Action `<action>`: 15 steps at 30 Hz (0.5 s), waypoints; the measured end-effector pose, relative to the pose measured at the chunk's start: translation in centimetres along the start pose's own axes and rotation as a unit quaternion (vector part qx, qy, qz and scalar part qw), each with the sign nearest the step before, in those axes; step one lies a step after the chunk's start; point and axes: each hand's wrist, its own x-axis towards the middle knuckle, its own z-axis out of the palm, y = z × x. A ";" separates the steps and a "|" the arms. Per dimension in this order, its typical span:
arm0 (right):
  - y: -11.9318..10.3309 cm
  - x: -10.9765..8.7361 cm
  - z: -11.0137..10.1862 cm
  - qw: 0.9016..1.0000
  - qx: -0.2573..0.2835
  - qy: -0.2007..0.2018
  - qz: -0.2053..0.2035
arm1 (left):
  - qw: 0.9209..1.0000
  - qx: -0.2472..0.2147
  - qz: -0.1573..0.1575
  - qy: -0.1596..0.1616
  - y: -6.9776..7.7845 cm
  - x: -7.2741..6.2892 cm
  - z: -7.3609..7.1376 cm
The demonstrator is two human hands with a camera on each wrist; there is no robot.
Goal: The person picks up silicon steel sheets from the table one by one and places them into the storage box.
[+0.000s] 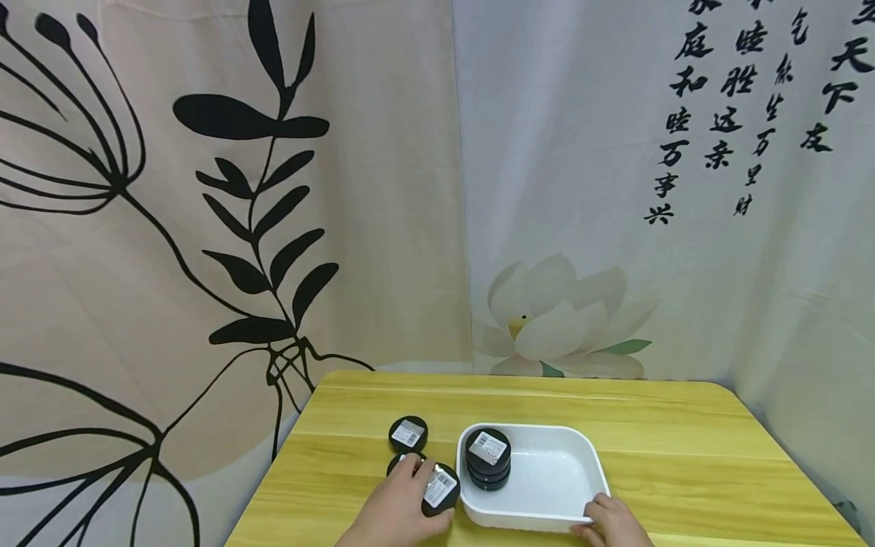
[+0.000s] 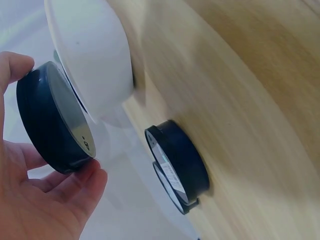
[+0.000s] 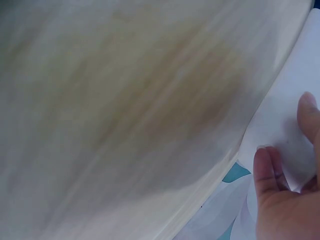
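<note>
My left hand [image 1: 399, 501] holds a flat black round tin [image 1: 440, 490] by its rim, just left of the white tray [image 1: 577, 456]. A white label with a barcode is on its top. In the left wrist view the tin [image 2: 50, 117] is tilted, with thumb and fingers at its edges. My right hand [image 1: 611, 523] grips the tray's front right rim, thumb and fingers on either side of the wall [image 3: 292, 115]. Inside the tray, at its left end, stands a stack of similar black tins [image 1: 488, 460].
Two more black tins are on the wooden table [image 1: 649, 425] left of the tray: a labelled farther tin [image 1: 408, 434] and a nearer tin [image 1: 394, 463], partly hidden behind my left hand. A printed curtain [image 1: 396, 190] hangs behind the table's back edge.
</note>
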 end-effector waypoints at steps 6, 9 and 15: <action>-0.1 0.0 -0.2 1.000 0.003 -0.017 0.014 | 1.000 0.017 0.012 0.009 0.4 0.4 0.2; -0.1 0.0 -0.1 1.000 0.001 -0.008 0.008 | 0.999 0.019 0.020 0.017 0.5 0.5 0.3; 0.1 -0.1 0.3 1.000 -0.005 0.020 -0.010 | 0.997 0.037 0.049 0.045 1.0 0.7 0.0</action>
